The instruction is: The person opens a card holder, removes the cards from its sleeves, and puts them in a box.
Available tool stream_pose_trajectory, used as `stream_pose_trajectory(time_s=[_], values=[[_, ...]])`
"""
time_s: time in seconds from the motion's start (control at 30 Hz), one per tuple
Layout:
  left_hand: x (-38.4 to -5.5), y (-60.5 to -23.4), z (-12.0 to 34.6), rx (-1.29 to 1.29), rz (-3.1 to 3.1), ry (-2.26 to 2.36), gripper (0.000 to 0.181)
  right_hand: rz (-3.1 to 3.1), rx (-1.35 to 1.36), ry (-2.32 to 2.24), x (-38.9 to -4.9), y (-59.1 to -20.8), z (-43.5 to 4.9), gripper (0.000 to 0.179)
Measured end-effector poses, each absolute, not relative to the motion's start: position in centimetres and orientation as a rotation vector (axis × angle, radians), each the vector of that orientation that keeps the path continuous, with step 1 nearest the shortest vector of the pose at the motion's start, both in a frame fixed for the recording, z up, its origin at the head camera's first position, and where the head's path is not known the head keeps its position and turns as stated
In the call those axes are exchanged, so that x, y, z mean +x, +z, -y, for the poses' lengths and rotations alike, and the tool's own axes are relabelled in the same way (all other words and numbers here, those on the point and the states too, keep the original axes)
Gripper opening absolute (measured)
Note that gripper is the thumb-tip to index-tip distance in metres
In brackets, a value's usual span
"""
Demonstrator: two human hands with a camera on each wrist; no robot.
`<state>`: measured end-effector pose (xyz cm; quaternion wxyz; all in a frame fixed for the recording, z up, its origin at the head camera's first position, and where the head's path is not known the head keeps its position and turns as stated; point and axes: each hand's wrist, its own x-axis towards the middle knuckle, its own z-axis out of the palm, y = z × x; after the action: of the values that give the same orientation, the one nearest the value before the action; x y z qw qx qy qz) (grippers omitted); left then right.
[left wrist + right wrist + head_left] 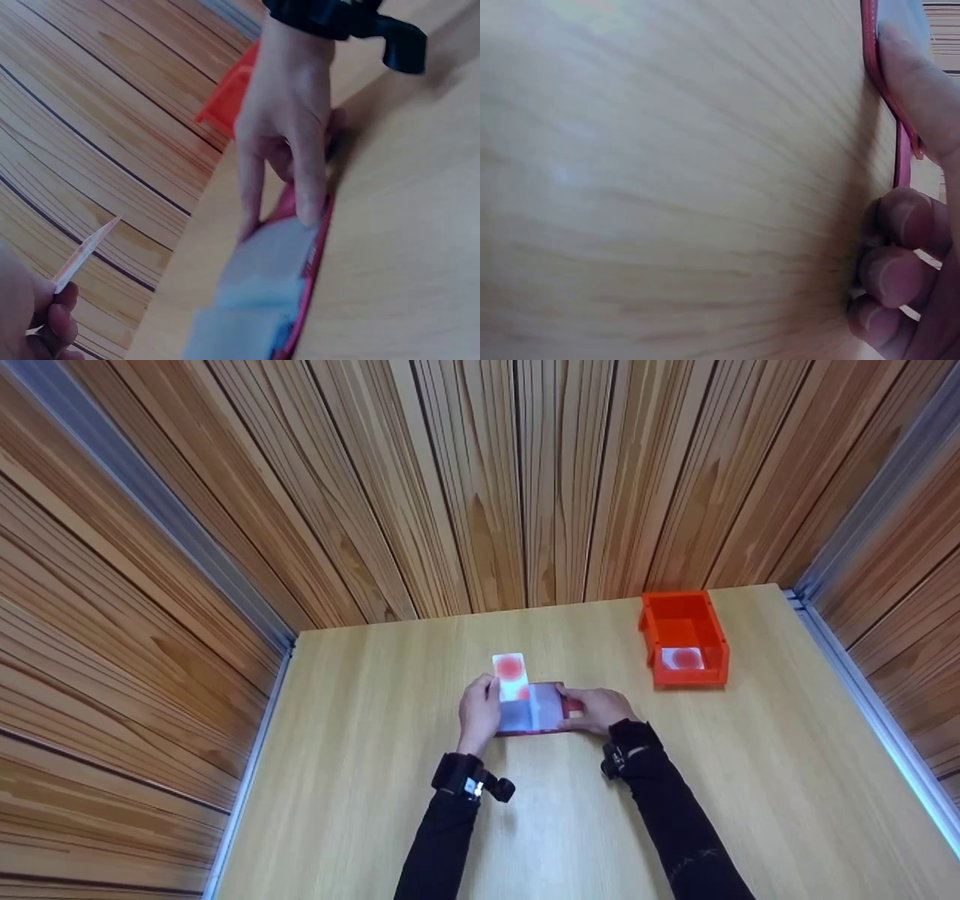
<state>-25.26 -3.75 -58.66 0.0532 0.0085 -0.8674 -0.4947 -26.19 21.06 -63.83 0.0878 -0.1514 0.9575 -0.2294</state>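
Note:
My left hand (480, 711) pinches a white card (511, 666) with red round spots, upright beside the thumb. In the left wrist view the card (84, 255) appears nearly edge-on, apart from the sleeves. An opened red card holder (547, 709) with clear bluish plastic sleeves lies on the table just right of that hand. On its right edge, my right hand (604, 710) grips the cover between thumb and fingers. The right wrist view shows the thumb (911, 79) over a sleeve, with the other fingers curled near the tabletop.
An orange-red open-front bin (686, 619) stands at the back right of the table, holding another white card (682, 658) with a red spot. Wood-panelled walls (480, 495) rise behind and at both sides. Metal rails (247, 780) run along the table's side edges.

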Motion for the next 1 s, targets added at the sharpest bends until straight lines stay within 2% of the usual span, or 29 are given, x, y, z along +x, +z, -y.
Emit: stream_pose_trajectory(time_s=[0.43, 0.57, 0.7, 0.87, 1.0], values=[[-25.3, -58.1, 2.7, -0.046, 2.579, -1.502, 0.027, -2.864, -0.445, -0.715, -26.0, -64.1, -21.1, 0.080], [-25.3, -58.4, 2.6, -0.045, 2.582, -1.489, 0.028, -2.801, -0.366, -0.799, -26.2, -64.1, -21.4, 0.079], [-25.2, -58.6, 2.5, -0.032, 2.580, -1.506, 0.026, -2.689, -0.173, -0.991, -26.4, -63.8, -21.7, 0.066], [-25.2, -58.8, 2.3, -0.033, 2.586, -1.473, 0.023, -2.599, -0.007, -1.326, -26.6, -62.4, -20.9, 0.036], [-25.1, -58.8, 2.0, -0.035, 2.598, -1.441, 0.022, -2.420, 0.008, -1.652, -26.5, -60.5, -19.0, 0.040]])
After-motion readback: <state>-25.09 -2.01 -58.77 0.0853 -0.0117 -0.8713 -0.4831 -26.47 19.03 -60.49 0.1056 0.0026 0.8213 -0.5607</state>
